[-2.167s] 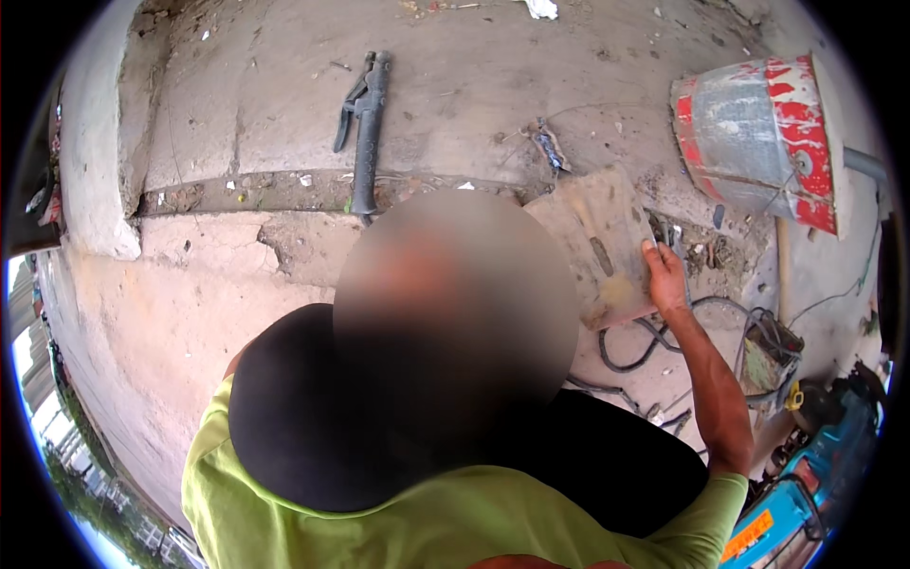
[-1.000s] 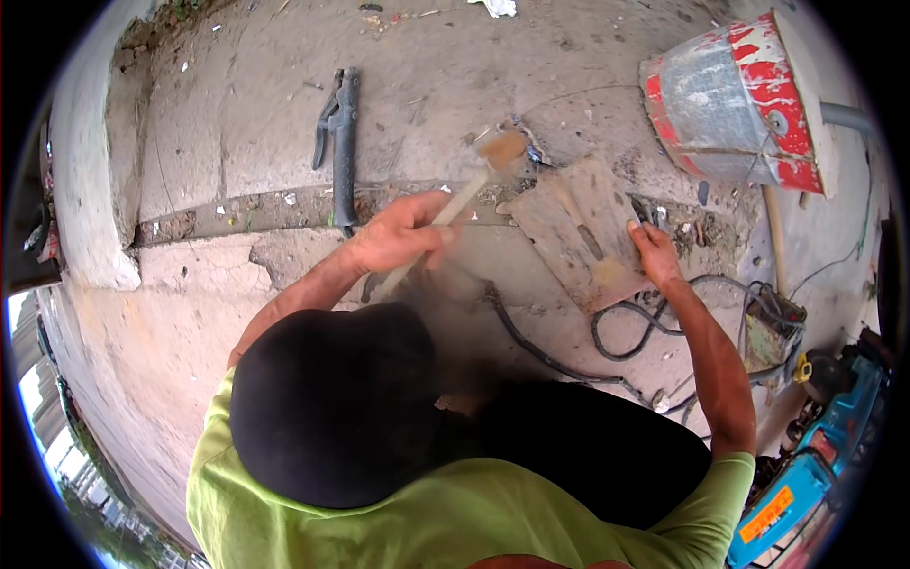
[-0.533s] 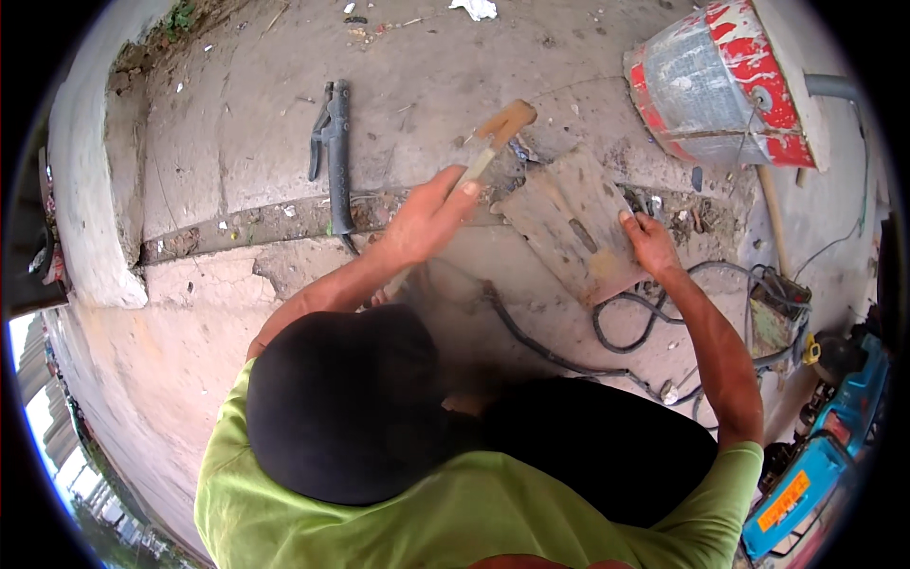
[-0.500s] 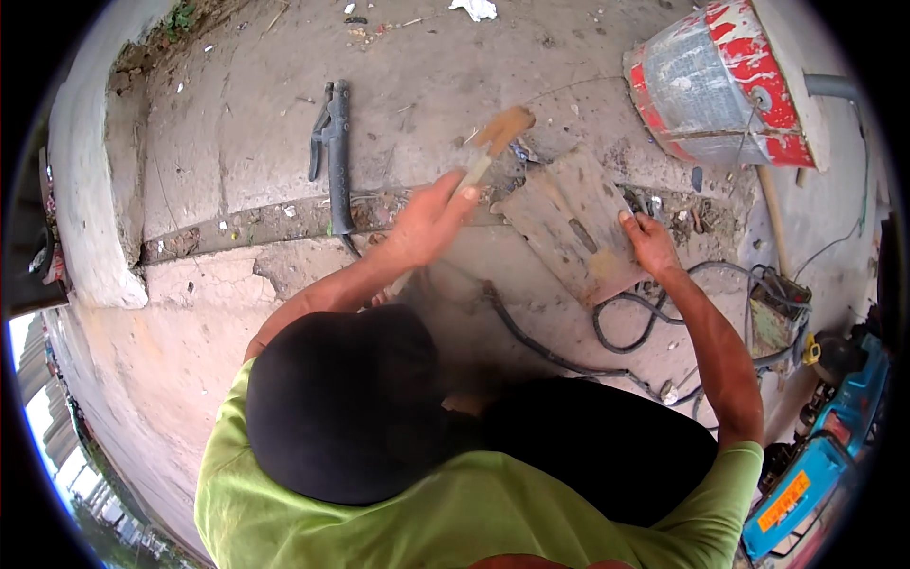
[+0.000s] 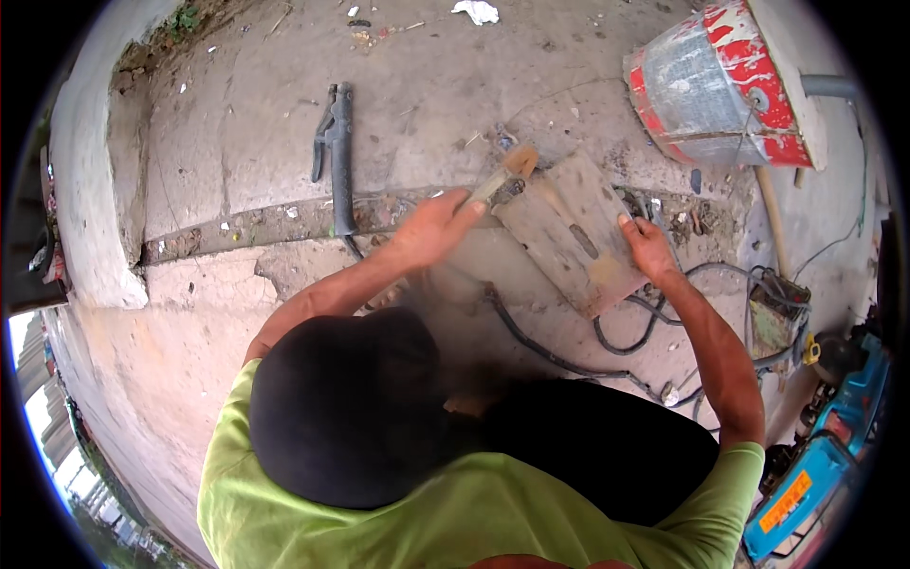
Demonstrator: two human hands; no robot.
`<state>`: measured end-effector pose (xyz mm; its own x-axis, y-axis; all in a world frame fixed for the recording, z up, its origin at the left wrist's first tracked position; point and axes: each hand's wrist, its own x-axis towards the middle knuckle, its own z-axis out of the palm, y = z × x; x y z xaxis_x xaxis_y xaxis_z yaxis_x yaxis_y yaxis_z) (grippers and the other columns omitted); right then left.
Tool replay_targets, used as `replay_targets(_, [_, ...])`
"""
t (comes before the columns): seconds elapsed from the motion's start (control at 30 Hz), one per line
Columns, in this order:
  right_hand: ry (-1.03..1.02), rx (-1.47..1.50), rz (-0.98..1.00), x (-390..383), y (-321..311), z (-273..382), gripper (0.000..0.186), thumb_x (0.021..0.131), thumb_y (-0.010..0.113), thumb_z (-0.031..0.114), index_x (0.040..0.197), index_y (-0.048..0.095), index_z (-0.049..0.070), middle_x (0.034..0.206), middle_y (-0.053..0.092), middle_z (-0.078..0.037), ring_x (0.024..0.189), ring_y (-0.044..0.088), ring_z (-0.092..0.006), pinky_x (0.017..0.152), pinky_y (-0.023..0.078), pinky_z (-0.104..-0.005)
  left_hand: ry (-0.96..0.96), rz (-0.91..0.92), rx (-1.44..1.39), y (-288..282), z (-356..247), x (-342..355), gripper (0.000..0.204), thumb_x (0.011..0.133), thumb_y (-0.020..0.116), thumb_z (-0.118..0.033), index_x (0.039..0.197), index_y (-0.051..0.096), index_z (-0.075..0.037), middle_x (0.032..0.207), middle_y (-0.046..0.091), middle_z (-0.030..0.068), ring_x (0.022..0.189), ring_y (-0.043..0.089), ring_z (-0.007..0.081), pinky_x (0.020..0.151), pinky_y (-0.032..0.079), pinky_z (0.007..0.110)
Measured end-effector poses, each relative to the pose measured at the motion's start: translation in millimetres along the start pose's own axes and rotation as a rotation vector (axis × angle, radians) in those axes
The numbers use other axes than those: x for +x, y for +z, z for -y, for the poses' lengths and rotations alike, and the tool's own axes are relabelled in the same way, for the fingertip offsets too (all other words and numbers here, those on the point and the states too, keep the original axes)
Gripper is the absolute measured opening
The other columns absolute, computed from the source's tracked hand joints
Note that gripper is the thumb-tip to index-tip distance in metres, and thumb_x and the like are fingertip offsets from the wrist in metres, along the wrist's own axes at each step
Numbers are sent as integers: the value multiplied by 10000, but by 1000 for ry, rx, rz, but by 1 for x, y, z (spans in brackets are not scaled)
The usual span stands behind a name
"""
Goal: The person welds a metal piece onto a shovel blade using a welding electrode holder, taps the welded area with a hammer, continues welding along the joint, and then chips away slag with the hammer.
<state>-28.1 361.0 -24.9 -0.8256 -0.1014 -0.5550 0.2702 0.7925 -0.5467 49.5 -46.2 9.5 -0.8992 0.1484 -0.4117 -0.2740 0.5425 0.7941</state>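
My left hand (image 5: pixel 441 226) is closed round the pale handle of a hammer (image 5: pixel 519 159) with a rusty brown head. The head is at the far left corner of a flat metal plate (image 5: pixel 569 228); whether it touches cannot be made out. The plate is worn and brownish, with long slots in its middle, and it is tilted over the ground. My right hand (image 5: pixel 650 248) grips its right edge, thumb on top. To the left of my left hand a black welding electrode holder (image 5: pixel 341 156) lies on the concrete, its cable running toward me.
A red and silver bucket (image 5: pixel 716 90) lies tipped at the far right. Below it are a wooden handle (image 5: pixel 775 223) and a greenish metal box (image 5: pixel 773 318). A black cable (image 5: pixel 540 349) winds over the ground. A blue machine (image 5: pixel 806 474) is at the right, a low wall (image 5: pixel 95 190) at the left.
The hammer's head has come down and to the right, toward the plate's far left corner. My left hand has shifted slightly with it. The plate has barely moved in my right hand.
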Motion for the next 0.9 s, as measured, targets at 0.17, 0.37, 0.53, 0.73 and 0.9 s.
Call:
replay_targets(0.17, [-15,-61,-4,-2,0,3,600,991,569,584,915,642,-7,809,641,-179,780,577,-309,789,477,-423,-9,0,-199,-14,-24,-19,524,1052,490,-494,1238,593,-16,908,674,238,901,673,406,830,512,486])
replay_targets(0.37, [-3,-111,-16,6,1,-7,629,984,561,606,888,628,-13,812,646,-191,781,584,-345,794,476,-441,-107,80,-61,-7,5,-3,497,1053,497,-479,1222,601,-24,858,671,171,837,669,301,783,517,443])
replay_targets(0.53, [26,-60,35,-2,2,1,644,988,550,614,893,631,-18,807,646,-178,779,588,-314,794,476,-442,0,-27,-234,-7,-7,-23,439,1068,488,-446,1130,610,-29,808,626,95,768,597,219,727,490,384])
replay_targets(0.73, [28,-21,-22,-5,8,1,635,988,560,609,972,675,-15,823,652,-146,785,581,-245,785,488,-402,-131,84,-111,-5,15,-13,474,1058,485,-469,1181,606,-28,839,648,120,823,642,229,764,507,405])
replay_targets(0.9, [100,9,68,-2,6,0,664,988,552,616,1081,697,-25,943,706,-189,905,620,-256,883,490,-397,-42,-46,-300,-5,7,-27,382,1091,483,-384,975,598,-39,732,571,16,694,530,125,644,453,314])
